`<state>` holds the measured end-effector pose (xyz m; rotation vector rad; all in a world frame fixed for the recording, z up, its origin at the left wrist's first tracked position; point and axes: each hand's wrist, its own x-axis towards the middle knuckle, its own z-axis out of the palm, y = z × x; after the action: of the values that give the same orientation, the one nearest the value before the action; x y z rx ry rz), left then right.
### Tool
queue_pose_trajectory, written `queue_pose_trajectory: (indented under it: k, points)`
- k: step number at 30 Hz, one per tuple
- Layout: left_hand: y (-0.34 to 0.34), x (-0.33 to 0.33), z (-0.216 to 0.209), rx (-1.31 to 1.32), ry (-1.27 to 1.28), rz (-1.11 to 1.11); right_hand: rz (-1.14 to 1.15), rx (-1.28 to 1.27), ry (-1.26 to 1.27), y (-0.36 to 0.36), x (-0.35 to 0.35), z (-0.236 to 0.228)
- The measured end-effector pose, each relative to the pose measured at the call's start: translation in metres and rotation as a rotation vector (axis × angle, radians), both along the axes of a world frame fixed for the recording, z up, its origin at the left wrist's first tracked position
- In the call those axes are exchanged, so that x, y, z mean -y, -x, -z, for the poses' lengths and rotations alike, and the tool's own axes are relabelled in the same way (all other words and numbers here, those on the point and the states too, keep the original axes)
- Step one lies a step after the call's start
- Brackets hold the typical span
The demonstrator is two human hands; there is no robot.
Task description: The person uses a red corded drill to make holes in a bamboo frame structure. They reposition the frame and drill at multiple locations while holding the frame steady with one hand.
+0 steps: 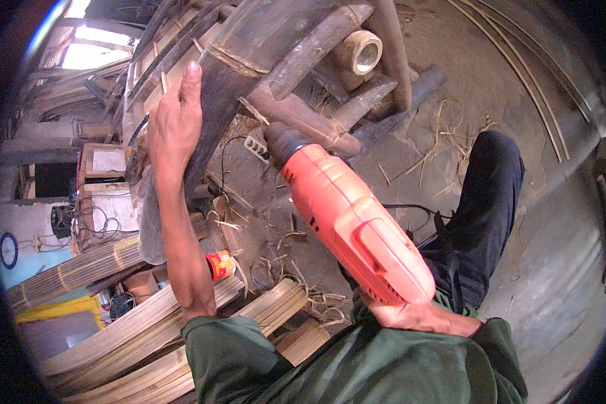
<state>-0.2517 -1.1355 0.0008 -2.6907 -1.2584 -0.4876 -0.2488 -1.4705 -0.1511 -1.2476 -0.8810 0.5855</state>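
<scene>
My right hand (400,315) is closed around the grip of an orange power drill (357,222), mostly hidden beneath its body. The drill's black chuck (284,140) points up and left, and its tip is close to a split bamboo end (252,110). My left hand (175,128) grips the side of a thick dark bamboo pole (217,91), the thumb lying straight along it and the other fingers mostly hidden. Shorter bamboo pieces (310,54) are joined to that pole, among them a pale hollow one (365,54) with its cut end showing.
A white power strip (256,148) and a black cable (411,206) lie on the floor among bamboo shavings. Bundled bamboo slats (135,337) lie at the lower left beside a red-and-yellow can (220,265). Long thin strips (525,74) stretch across the far right. My bent knee (495,158) is at right.
</scene>
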Motion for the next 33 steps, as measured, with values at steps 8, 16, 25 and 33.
queue_pose_trajectory:
  k: [8,16,25,33]
  points:
    - [0.001,0.005,-0.002,-0.005,-0.051,0.007,-0.067,-0.211,-0.044,-0.002,0.001,-0.004]
    - [0.000,0.010,-0.001,0.006,-0.009,-0.013,-0.081,-0.115,-0.050,-0.015,-0.012,-0.017]
    - [-0.001,-0.001,-0.001,0.026,-0.009,0.034,-0.057,0.038,0.073,0.006,-0.011,0.009]
    - [0.000,0.002,-0.001,0.044,-0.016,0.048,-0.074,-0.126,-0.028,-0.002,-0.013,0.009]
